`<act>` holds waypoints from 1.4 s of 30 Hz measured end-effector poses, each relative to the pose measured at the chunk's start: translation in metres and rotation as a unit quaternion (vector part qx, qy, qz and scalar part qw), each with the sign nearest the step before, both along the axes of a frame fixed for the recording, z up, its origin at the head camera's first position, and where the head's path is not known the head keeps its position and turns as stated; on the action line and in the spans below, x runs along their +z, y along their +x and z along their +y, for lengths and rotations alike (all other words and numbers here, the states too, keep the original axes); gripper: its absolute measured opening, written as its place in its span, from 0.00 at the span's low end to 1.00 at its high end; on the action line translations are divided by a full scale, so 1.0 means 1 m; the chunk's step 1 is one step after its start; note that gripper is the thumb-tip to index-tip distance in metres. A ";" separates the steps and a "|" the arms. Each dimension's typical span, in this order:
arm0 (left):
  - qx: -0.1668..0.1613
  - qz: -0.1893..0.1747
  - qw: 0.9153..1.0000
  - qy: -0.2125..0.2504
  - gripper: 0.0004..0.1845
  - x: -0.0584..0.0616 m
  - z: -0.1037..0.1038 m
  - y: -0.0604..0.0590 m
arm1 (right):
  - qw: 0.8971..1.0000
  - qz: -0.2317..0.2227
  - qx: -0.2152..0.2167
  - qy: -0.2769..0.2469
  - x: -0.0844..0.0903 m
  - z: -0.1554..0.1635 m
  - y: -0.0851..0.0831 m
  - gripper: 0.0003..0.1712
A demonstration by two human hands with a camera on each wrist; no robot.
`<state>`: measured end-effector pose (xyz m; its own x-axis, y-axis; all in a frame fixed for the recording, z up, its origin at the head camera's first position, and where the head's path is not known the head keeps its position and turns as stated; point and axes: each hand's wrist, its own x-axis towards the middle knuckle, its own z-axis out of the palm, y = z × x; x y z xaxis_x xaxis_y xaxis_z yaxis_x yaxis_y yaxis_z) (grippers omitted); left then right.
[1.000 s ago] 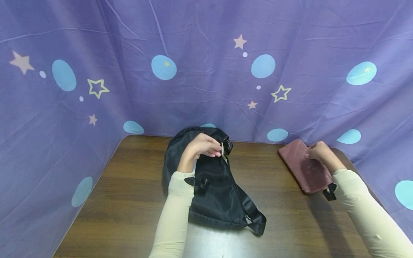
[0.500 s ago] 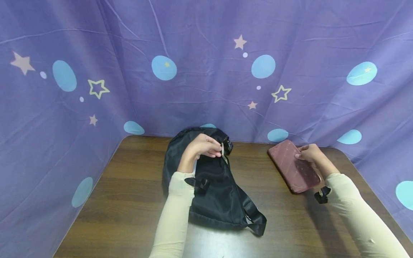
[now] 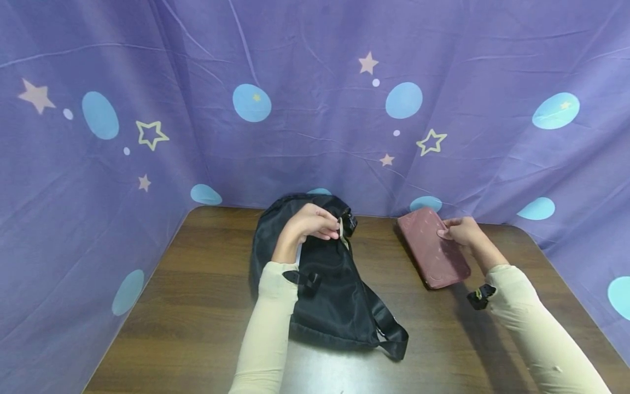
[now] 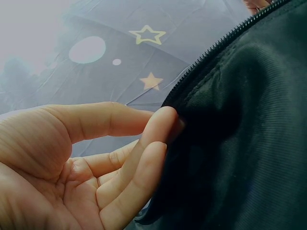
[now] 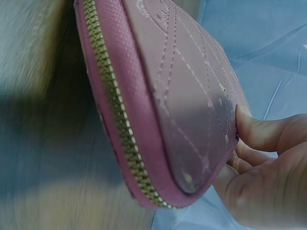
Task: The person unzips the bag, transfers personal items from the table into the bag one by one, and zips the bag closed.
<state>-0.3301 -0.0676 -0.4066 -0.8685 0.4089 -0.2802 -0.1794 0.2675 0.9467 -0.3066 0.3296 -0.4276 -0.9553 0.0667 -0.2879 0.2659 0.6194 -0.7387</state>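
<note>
Dusty-pink wallet (image 3: 430, 254), qty 1, zip-around, leather-look w/ stitched lines. Loc.: R part of the wooden table (image 3: 197, 273), standing apart from the black bag (image 3: 330, 290), tilting; can't tell if its lower edge is touching the tabletop. Your R hand (image 3: 461, 232) is gripping its R long edge, thumb pressing on the stitched face, other fingers going behind, mostly hidden. Handling (est.): prob. light, semi-stiff, smooth, maybe a bit slippery, not fragile. Best hold: approx. mid-edge, where you're gripping; the gold-tone zip (image 5: 115, 103) is running along the side away from your thumb, prob. a poorer hold.

Black bag, qty 1, thin shiny fabric. Loc.: mid-table, lying w/ its strap (image 3: 391, 331) trailing toward you. Your L hand (image 3: 311, 221) is pinching its zip edge (image 4: 220, 45) btwn thumb and fingertips. Handling (est.): soft, prob. sagging w/o support; best hold: that edge, likely the firmest part.
</note>
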 end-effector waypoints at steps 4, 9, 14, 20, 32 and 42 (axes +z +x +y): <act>0.001 0.000 1.000 0.002 0.13 -0.001 0.000 0.000 | 0.997 -0.009 -0.014 -0.073 -0.003 -0.006 -0.001 0.33; 0.001 -0.004 1.000 0.003 0.13 -0.002 0.000 0.001 | 0.990 -0.003 -0.023 -0.142 -0.008 -0.014 0.000 0.31; 0.001 -0.004 1.000 -0.003 0.13 -0.001 0.001 0.000 | 0.984 0.004 -0.032 -0.177 -0.008 -0.022 0.000 0.32; 0.004 0.001 1.000 -0.007 0.14 -0.001 0.001 -0.001 | 0.976 0.008 -0.040 -0.213 -0.006 -0.031 0.000 0.24; 0.006 -0.004 1.000 -0.001 0.13 0.000 0.001 -0.001 | 0.945 0.007 -0.047 -0.324 0.003 -0.049 0.004 0.26; 0.009 -0.004 1.000 0.001 0.14 0.000 0.002 -0.001 | 0.916 0.005 -0.056 -0.398 0.014 -0.065 0.006 0.15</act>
